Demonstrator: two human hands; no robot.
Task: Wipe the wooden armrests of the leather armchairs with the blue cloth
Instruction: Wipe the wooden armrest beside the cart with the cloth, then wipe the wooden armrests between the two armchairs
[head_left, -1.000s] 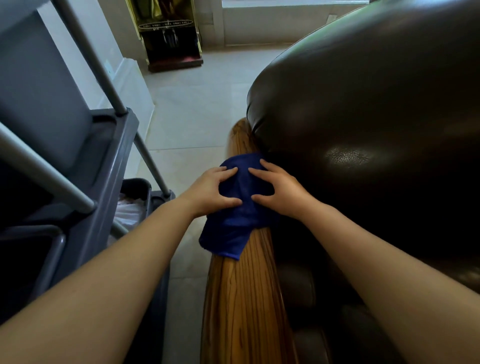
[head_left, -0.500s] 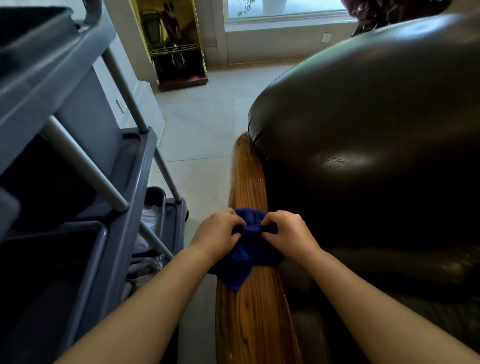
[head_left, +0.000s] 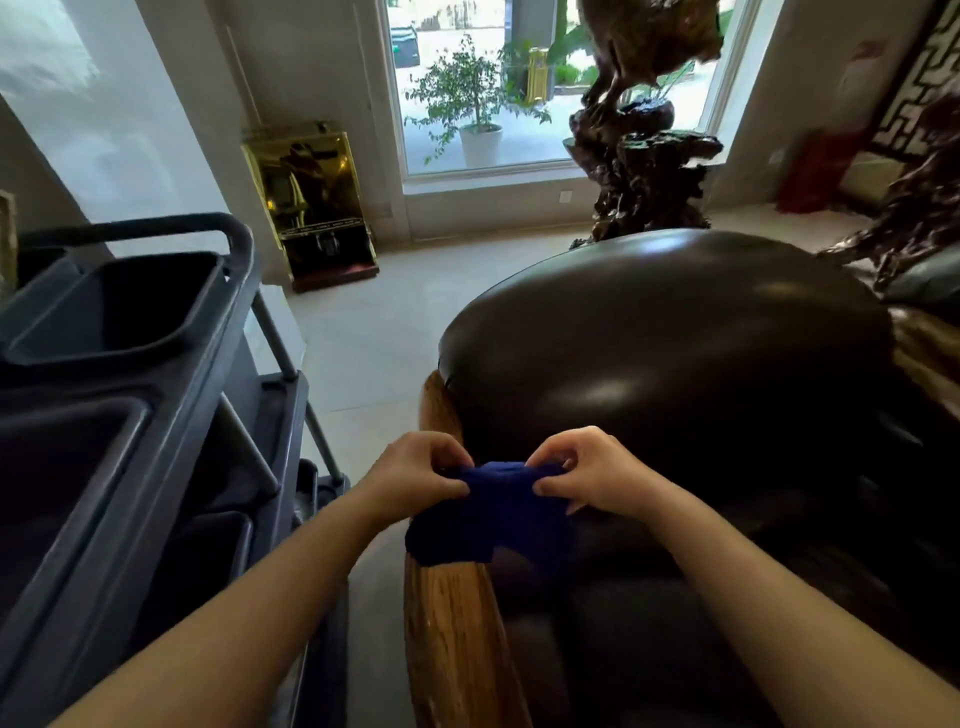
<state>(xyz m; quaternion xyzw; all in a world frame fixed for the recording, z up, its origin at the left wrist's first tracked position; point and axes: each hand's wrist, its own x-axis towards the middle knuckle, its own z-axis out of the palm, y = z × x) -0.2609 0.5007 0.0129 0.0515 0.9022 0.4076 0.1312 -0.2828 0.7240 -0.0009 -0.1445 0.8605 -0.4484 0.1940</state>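
Observation:
The blue cloth (head_left: 493, 514) lies bunched over the wooden armrest (head_left: 457, 639) of a dark leather armchair (head_left: 675, 364). My left hand (head_left: 421, 475) pinches the cloth's upper left edge, and my right hand (head_left: 592, 475) pinches its upper right edge. The cloth hangs between both hands and covers the middle of the armrest. More of the armrest's wood shows beyond the hands at the chair's back corner and below the cloth toward me.
A grey cleaning cart (head_left: 130, 395) with bins stands close on the left, leaving a narrow strip of tiled floor (head_left: 363, 353). A gold cabinet (head_left: 311, 202), a window (head_left: 519, 78) and a dark root-wood sculpture (head_left: 639, 171) stand beyond. Another chair (head_left: 930, 280) is at the right.
Both hands went from lying flat on the cloth to pinching its top edge and gathering it up. The cloth came toward me along the armrest, and my view rose to take in the room.

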